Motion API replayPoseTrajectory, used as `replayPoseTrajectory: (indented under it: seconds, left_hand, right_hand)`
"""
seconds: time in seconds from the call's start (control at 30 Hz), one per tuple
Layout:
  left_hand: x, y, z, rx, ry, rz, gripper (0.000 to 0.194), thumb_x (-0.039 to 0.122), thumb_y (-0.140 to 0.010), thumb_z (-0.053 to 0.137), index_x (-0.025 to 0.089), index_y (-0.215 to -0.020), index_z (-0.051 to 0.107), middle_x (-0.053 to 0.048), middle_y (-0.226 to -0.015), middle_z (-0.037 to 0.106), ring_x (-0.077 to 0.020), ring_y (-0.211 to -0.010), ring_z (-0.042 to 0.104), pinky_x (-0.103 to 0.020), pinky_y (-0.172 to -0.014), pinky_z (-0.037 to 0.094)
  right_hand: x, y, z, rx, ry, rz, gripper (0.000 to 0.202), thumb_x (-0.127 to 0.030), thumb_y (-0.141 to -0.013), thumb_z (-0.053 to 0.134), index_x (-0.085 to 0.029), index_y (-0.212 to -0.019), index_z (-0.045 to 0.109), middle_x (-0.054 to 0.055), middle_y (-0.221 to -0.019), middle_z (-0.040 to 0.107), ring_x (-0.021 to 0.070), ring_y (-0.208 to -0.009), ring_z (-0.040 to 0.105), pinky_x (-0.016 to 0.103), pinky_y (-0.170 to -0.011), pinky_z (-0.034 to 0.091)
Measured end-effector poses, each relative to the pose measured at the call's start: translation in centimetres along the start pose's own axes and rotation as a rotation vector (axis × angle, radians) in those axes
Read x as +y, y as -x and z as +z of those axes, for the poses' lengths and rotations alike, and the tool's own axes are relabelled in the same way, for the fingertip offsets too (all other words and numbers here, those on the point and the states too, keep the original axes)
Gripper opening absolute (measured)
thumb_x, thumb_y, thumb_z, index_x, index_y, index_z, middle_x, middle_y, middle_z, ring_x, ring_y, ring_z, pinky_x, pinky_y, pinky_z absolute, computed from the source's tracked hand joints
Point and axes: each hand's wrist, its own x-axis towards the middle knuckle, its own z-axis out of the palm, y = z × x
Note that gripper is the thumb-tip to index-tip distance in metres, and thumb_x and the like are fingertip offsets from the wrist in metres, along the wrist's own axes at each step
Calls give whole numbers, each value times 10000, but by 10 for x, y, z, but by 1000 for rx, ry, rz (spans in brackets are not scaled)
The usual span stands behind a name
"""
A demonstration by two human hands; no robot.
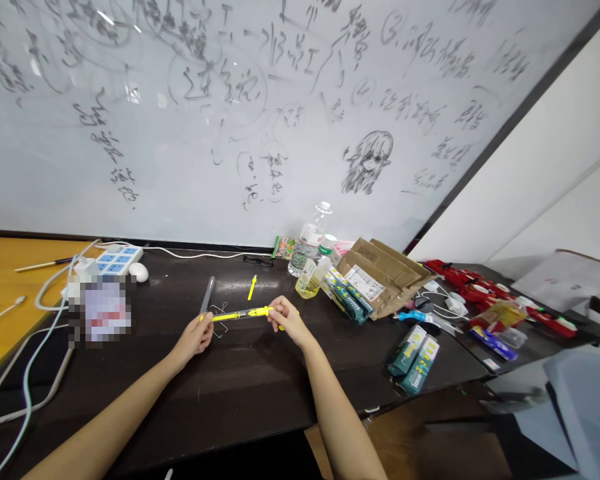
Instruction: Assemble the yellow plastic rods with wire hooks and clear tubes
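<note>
My left hand (196,339) is closed round one end of a slim yellow rod with a dark middle section (237,315). At the rod's other, thicker yellow end, my right hand (287,321) pinches it with thumb and fingers. The rod is held nearly level above the dark table. Just beyond my left hand is a clear tube (208,295); I cannot tell whether the hand touches it. Behind the rod, thin bent metal wires (222,327) show on the tabletop. A small yellow plastic piece (253,287) lies farther back. Some yellow also shows under my right hand, mostly hidden.
Bottles (307,250), a cardboard package (380,277) and green boxes (414,359) stand to the right. Black glasses (259,261) lie near the whiteboard (180,167). A power strip (119,260) and loose cables (27,373) occupy the left. Red items (490,291) lie far right.
</note>
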Motion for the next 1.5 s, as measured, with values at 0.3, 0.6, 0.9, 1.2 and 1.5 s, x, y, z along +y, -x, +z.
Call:
replayPoseTrajectory:
  seconds: [0.3,0.6,0.9,1.2,1.5]
  left_hand:
    - [-1,-1,-1,-2,1,-3,474,650,-735,478,208,-650,330,115,-450,273,-25,-302,226,-126,-287,133]
    - [1,0,0,-1,-1,-12,476,649,-737,481,204,-657,336,116,-451,273,-23,-308,224,-123,-294,130]
    - [-2,-1,-2,3,-2,-1,472,646,-748,466,207,-647,321,116,-450,267,-24,-305,221,-125,-286,132]
    - [-4,-2,-1,-8,-16,6,479,651,-736,472,203,-640,330,113,-451,276,-21,-299,231,-125,-287,138]
    - [-3,-1,0,7,-24,-23,468,643,-728,483,204,-654,337,112,-457,284,-21,-308,236,-118,-288,124]
  right_hand:
    - [9,-2,-1,8,41,5,260,-435,-827,530,-197,-800,428,-58,-607,549,52,-386,421,173,-387,336]
    - [3,-1,-3,32,10,-19,257,-376,-742,636,-198,-850,486,-66,-633,488,53,-428,437,190,-418,379]
    - [0,0,-1,-2,-6,-13,234,-363,-751,623,-197,-846,488,-60,-636,504,53,-423,439,186,-413,359]
    - [6,0,1,-3,-58,-10,202,-361,-780,594,-206,-814,468,-98,-525,407,59,-410,375,193,-423,398]
    - [5,1,1,-1,6,46,221,-422,-855,480,-211,-879,417,-114,-448,415,55,-344,348,155,-363,305]
